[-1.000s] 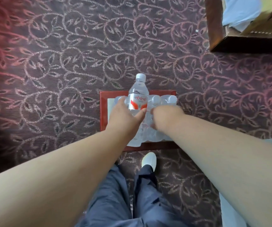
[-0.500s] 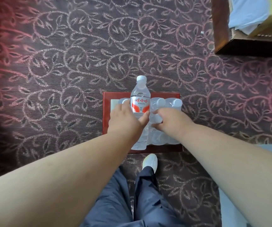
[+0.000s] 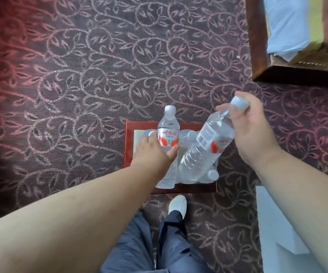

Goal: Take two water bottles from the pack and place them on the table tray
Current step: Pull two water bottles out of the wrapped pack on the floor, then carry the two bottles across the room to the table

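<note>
Bottles are both coming free: the right hand (image 3: pixel 252 133), fingers closed round its neck, is now lifting a tilted second bottle (image 3: pixel 204 152) above the pack (image 3: pixel 208 177), while the left hand (image 3: pixel 151 152) is still gripping the upright bottle (image 3: pixel 168 129).

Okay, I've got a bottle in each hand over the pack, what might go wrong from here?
The right hand pinches its tilted bottle only near the cap, so it may swing or slip. The left hand wraps the upright bottle low inside the pack, where the torn wrap might snag it.
</note>
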`<state>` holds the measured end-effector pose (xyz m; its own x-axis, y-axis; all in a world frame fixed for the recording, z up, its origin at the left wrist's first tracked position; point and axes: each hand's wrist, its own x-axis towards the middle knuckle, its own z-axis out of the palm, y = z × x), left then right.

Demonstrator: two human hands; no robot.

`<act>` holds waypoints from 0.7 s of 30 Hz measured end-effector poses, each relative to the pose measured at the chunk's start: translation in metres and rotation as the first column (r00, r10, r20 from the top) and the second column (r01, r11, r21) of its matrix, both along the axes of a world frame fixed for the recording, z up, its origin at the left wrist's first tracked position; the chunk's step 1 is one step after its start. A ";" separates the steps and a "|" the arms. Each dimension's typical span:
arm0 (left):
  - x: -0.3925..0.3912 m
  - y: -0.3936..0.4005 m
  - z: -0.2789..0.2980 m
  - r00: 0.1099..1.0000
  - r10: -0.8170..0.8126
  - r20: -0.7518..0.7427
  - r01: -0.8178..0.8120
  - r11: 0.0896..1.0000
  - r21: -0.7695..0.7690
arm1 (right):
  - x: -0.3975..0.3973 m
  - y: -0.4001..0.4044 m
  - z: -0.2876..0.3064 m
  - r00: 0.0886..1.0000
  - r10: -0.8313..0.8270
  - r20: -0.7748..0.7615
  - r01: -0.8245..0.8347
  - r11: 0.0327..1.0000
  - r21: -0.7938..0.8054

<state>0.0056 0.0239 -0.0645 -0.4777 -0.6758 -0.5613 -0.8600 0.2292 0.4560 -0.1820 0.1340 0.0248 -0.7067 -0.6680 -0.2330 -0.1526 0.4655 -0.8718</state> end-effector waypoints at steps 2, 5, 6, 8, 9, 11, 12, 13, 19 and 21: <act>-0.001 -0.001 0.001 1.000 -0.003 0.001 0.003 1.000 -0.002 | -0.006 -0.017 -0.016 0.982 -0.117 0.150 0.121 0.992 -0.018; -0.002 -0.002 0.002 1.000 -0.010 -0.002 0.010 1.000 0.002 | -0.007 -0.043 -0.049 0.945 -0.181 0.272 0.168 0.983 0.069; -0.002 -0.003 0.002 1.000 -0.008 -0.012 0.008 1.000 0.007 | -0.003 -0.051 -0.060 0.955 -0.169 0.246 0.143 0.983 0.119; -0.002 -0.003 0.001 0.999 0.001 -0.046 -0.001 1.000 0.010 | 0.007 -0.062 -0.079 0.971 -0.176 0.163 0.137 0.965 0.224; -0.002 -0.003 0.000 0.998 0.005 -0.065 -0.005 1.000 0.008 | 0.012 -0.066 -0.087 0.971 -0.199 0.136 0.160 0.955 0.249; 0.000 -0.003 -0.001 0.996 0.015 -0.087 -0.014 1.000 0.013 | 0.020 -0.069 -0.097 0.967 -0.249 0.047 0.227 0.935 0.271; 0.001 -0.003 -0.001 0.996 0.017 -0.088 -0.015 1.000 0.019 | 0.023 -0.068 -0.099 0.962 -0.271 -0.010 0.264 0.927 0.267; 0.002 -0.003 0.000 0.996 0.014 -0.086 -0.012 1.000 0.022 | 0.028 -0.065 -0.099 0.957 -0.284 -0.063 0.291 0.922 0.257; -0.003 -0.006 0.009 0.995 0.068 -0.067 -0.057 0.986 0.159 | 0.085 -0.022 -0.094 0.930 -0.355 0.094 0.259 0.816 0.516; -0.004 -0.009 0.012 0.991 0.099 -0.087 -0.076 0.968 0.239 | 0.086 -0.012 -0.095 0.902 -0.372 0.220 0.207 0.818 0.537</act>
